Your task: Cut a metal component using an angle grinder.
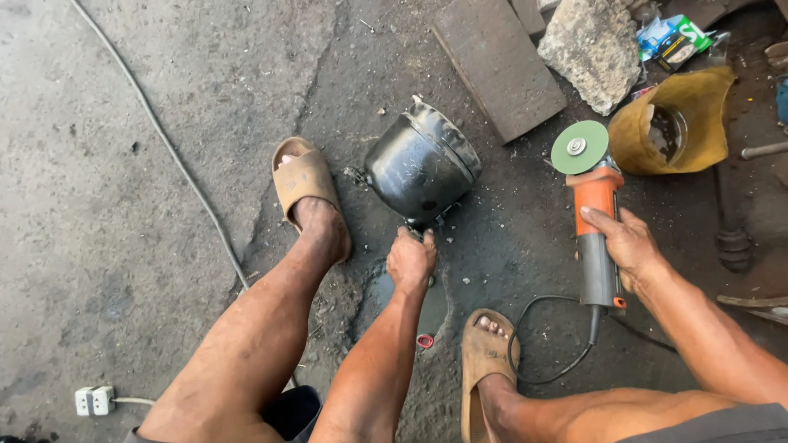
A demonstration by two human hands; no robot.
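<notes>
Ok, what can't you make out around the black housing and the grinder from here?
Head view only:
- What the left hand pinches at the black housing: hidden by its fingers.
- Angle grinder switch: under the right hand.
- Yellow container contents: too dark.

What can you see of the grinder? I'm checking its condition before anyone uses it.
The grinder is a handheld corded tool with an orange front housing, a grey handle and a green disc with a metal centre nut, facing up. It lies lengthwise, disc pointing away from the person. The right hand grips its body from the side. A black cord loops from its rear across the dark, dirty floor. No damage is visible.
</notes>
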